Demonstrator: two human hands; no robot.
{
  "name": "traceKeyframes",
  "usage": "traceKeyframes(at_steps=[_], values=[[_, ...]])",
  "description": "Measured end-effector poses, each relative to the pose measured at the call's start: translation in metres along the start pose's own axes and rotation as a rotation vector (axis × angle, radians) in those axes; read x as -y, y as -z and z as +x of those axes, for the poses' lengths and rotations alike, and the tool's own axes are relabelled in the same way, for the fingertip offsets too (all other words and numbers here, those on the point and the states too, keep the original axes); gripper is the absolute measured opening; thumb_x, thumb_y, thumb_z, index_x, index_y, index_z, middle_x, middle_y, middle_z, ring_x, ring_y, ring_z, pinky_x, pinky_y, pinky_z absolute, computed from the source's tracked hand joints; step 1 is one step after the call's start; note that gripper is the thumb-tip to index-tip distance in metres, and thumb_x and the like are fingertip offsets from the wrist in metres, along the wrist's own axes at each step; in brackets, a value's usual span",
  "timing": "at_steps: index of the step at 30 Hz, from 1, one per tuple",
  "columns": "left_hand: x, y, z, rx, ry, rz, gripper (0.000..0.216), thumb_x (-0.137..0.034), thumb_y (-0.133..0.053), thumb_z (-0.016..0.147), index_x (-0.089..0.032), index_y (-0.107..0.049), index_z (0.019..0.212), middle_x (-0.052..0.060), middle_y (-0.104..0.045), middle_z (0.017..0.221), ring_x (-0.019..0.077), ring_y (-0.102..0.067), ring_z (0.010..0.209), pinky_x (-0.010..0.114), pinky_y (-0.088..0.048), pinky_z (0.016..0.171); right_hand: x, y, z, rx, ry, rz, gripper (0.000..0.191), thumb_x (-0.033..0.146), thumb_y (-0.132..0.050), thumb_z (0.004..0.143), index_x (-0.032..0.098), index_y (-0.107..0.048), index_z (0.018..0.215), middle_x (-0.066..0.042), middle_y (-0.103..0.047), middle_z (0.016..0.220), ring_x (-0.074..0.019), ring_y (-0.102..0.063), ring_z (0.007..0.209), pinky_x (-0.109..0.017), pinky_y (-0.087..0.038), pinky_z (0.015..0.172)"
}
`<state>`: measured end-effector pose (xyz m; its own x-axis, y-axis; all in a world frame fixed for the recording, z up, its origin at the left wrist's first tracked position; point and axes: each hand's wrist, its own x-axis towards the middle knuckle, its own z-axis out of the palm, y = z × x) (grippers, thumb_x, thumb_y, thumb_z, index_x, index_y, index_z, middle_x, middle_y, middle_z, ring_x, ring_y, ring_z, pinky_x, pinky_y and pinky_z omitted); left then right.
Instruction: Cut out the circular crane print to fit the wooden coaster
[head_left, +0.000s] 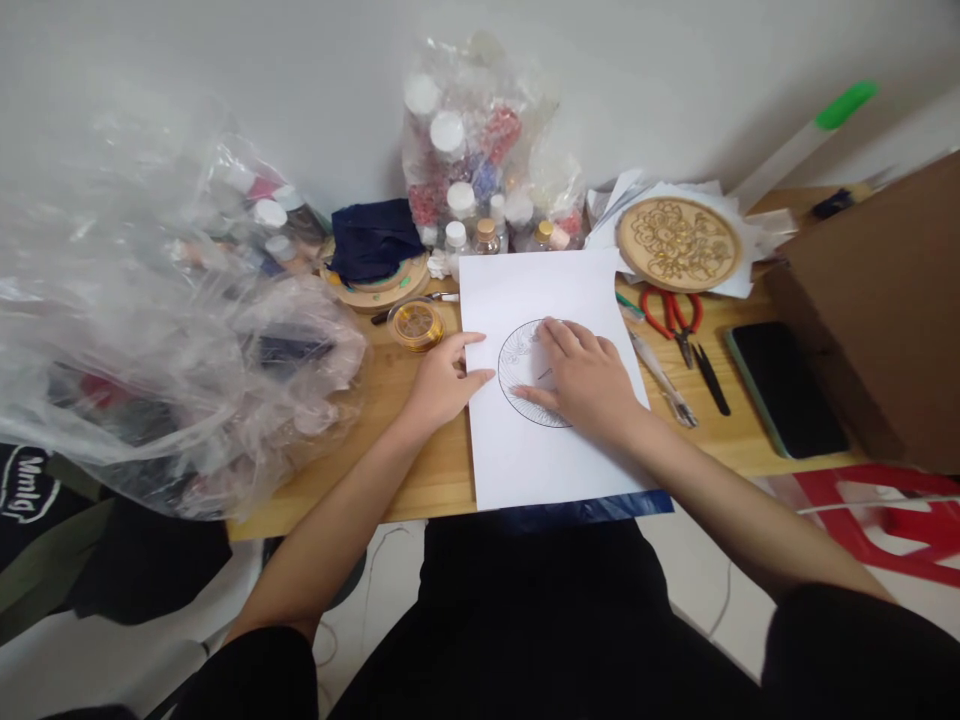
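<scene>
While splayed R hand (591, 385) tops white rectangular paper (547, 465), L hand (441, 388) gapes, both empty, round black drawing (519, 378) prob. done, rest TBD.

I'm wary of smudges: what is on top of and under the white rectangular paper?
On top: the right hand, hiding part of the black-lined round drawing, and fingertips of the left hand. Under: a glossy navy sheet shows at the near edge; the rest is covered.
</scene>
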<state>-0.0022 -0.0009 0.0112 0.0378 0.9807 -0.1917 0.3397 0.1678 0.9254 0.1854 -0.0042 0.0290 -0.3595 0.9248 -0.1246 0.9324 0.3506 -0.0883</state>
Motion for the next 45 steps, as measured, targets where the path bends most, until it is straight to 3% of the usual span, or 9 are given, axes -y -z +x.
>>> traceKeyframes(at_steps=[7, 12, 21, 30, 45], values=[[0.001, 0.0, -0.001, 0.013, 0.012, -0.034, 0.044, -0.01, -0.069, 0.069, -0.014, -0.061, 0.112, 0.011, -0.067, 0.108, 0.0229, -0.065, 0.094, 0.037, -0.054, 0.077, -0.035, 0.017, 0.008, 0.213, 0.195, 0.062, 0.09, 0.055, -0.063, 0.071, 0.014, -0.032, 0.145, -0.013, -0.027, 0.154, -0.0383, -0.029, 0.135, -0.053, -0.035, 0.103], [-0.001, -0.001, -0.001, 0.001, 0.02, -0.012, 0.043, -0.008, -0.069, 0.069, -0.012, -0.061, 0.111, 0.012, -0.068, 0.106, 0.0221, -0.065, 0.092, 0.037, -0.054, 0.077, -0.047, 0.017, 0.01, 0.28, 0.267, 0.057, 0.105, 0.056, -0.069, 0.062, 0.014, -0.027, 0.148, -0.014, -0.02, 0.156, -0.0405, -0.025, 0.137, -0.055, -0.034, 0.104], [0.001, 0.0, -0.001, 0.009, 0.017, -0.007, 0.044, -0.009, -0.07, 0.069, -0.013, -0.061, 0.112, 0.011, -0.069, 0.1, 0.0206, -0.066, 0.085, 0.037, -0.054, 0.076, -0.045, 0.013, 0.01, 0.263, 0.267, 0.017, 0.11, 0.056, -0.071, 0.059, 0.011, -0.026, 0.148, -0.015, -0.02, 0.155, -0.0413, -0.025, 0.136, -0.056, -0.033, 0.104], [0.002, 0.0, 0.0, 0.006, -0.008, 0.001, 0.042, -0.011, -0.07, 0.069, -0.014, -0.062, 0.11, 0.011, -0.067, 0.11, 0.0227, -0.064, 0.094, 0.038, -0.053, 0.078, -0.047, 0.012, 0.01, 0.267, 0.268, 0.032, 0.111, 0.059, -0.07, 0.059, 0.009, -0.027, 0.147, -0.015, -0.02, 0.156, -0.042, -0.023, 0.137, -0.056, -0.031, 0.106], [0.001, 0.0, -0.001, 0.004, 0.035, -0.048, 0.043, -0.008, -0.07, 0.068, -0.015, -0.062, 0.109, 0.01, -0.069, 0.1, 0.0212, -0.066, 0.087, 0.037, -0.054, 0.076, -0.049, 0.011, 0.009, 0.237, 0.293, 0.07, 0.098, 0.062, -0.059, 0.071, 0.015, -0.023, 0.149, -0.012, -0.02, 0.156, -0.0407, -0.023, 0.137, -0.056, -0.031, 0.105]])
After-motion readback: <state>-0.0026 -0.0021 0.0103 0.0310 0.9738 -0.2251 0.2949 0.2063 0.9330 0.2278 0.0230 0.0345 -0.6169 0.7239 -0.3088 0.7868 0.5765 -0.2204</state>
